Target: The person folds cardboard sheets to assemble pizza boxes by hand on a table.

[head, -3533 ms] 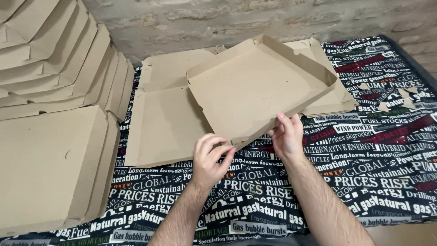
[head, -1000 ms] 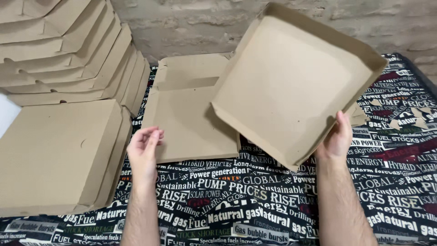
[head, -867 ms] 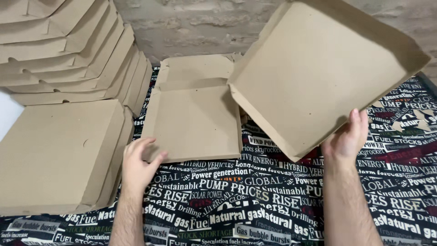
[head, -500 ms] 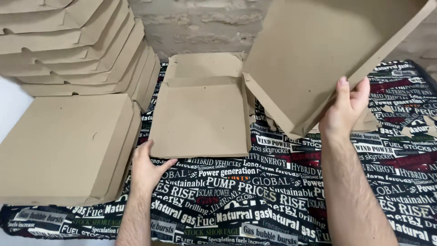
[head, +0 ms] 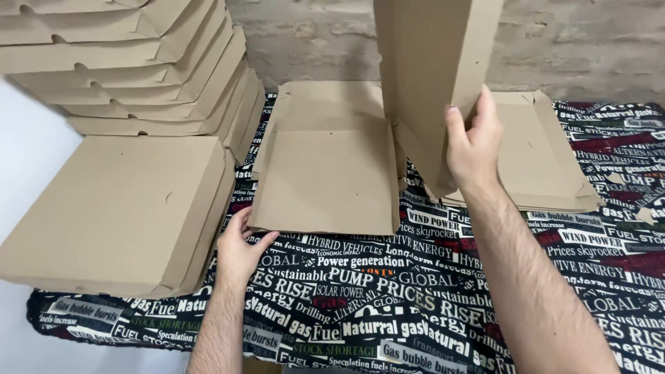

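My right hand [head: 475, 143] grips the edge of a folded brown cardboard box tray [head: 433, 69] and holds it up almost vertical, its top cut off by the frame. My left hand [head: 241, 246] touches the near left corner of a flat, partly folded cardboard box blank [head: 329, 163] lying on the printed black cloth [head: 388, 298].
A closed cardboard box [head: 118, 208] lies at the near left. Behind it leans a tall stack of several folded boxes [head: 138, 62]. A pile of flat blanks [head: 540, 156] lies at the right. A brick wall [head: 589, 48] runs along the back.
My right hand has lifted the folded tray higher and turned it from tilted to nearly upright. My left hand has slid to the corner of the flat blank.
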